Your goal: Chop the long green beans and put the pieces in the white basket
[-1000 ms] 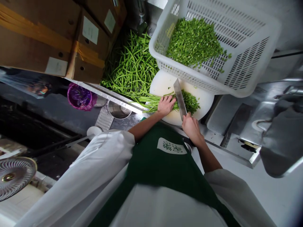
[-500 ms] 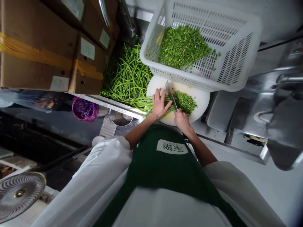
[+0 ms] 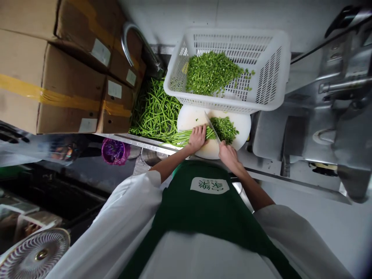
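Cardboard boxes (image 3: 71, 91) crowd the steel counter (image 3: 261, 166); left hand (image 3: 198, 138) clasps stems (image 3: 180, 137), right hand (image 3: 228, 153) knife (image 3: 212, 128).

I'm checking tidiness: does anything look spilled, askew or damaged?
Little stands out: a small green bit lies on the white cutting board, left of the knife, apart from the chopped green pile. I see no clear damage.

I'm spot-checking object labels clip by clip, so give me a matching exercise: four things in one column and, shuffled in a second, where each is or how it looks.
1. Left hand
2. Knife
3. White basket
4. Cardboard boxes

A. Contains chopped greens
B. Banded with yellow tape
C. On the long green stalks
D. In the right hand's grip

Pairs: 1-C, 2-D, 3-A, 4-B
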`<state>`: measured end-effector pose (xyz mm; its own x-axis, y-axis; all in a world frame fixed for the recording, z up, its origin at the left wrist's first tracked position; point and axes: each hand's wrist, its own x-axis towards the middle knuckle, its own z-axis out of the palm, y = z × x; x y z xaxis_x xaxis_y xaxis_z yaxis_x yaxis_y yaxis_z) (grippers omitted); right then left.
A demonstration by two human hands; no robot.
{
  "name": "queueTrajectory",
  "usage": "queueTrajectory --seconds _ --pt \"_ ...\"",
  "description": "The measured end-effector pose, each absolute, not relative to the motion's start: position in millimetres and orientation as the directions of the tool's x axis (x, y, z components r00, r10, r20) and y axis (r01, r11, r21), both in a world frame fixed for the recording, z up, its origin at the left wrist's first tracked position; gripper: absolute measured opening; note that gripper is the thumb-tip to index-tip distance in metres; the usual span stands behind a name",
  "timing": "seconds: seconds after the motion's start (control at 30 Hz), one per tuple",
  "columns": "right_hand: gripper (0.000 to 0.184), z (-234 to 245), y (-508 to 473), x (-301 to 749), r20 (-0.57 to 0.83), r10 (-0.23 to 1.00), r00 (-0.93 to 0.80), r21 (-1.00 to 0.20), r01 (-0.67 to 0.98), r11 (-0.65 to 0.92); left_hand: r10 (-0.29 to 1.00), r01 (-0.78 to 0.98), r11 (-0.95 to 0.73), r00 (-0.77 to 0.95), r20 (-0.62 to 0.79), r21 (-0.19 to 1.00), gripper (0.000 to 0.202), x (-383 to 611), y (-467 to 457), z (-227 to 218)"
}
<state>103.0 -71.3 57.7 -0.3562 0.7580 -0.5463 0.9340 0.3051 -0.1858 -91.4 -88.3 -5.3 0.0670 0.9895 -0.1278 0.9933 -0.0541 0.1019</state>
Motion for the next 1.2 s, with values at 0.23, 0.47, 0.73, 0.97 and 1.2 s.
queueTrajectory --seconds 0.23,0.47,0.73,0.97,1.2 --pt "0.034 57.4 -76.4 95.2 -0.544 0.764 -0.348 -0.167 0.937 0.308 0.998 0.959 0.051 -0.060 0.024 0.277 0.049 -90.3 -94.4 -9.2" --pt "0.034 84.5 -76.2 100.7 -0.554 0.767 -0.324 -0.106 0.941 0.321 1.000 0.965 0.023 -0.018 -0.020 0.261 0.039 -86.8 -92.4 -20.8" --pt "0.033 97.5 -85.1 99.0 -0.607 0.726 -0.323 -0.072 0.932 0.355 0.999 0.960 -0.013 0.025 -0.038 0.281 0.038 -88.2 -90.4 -25.3" --pt "0.032 74.7 -60.4 72.7 -0.591 0.739 -0.324 -0.090 0.937 0.338 0.998 0.956 -0.024 0.041 -0.050 0.293 0.040 -89.0 -89.6 -25.3" --pt "0.033 98.2 -82.1 86.9 -0.599 0.720 -0.351 -0.041 0.911 0.410 0.996 0.948 -0.009 0.035 -0.078 0.317 0.039 -86.9 -87.3 -23.3"
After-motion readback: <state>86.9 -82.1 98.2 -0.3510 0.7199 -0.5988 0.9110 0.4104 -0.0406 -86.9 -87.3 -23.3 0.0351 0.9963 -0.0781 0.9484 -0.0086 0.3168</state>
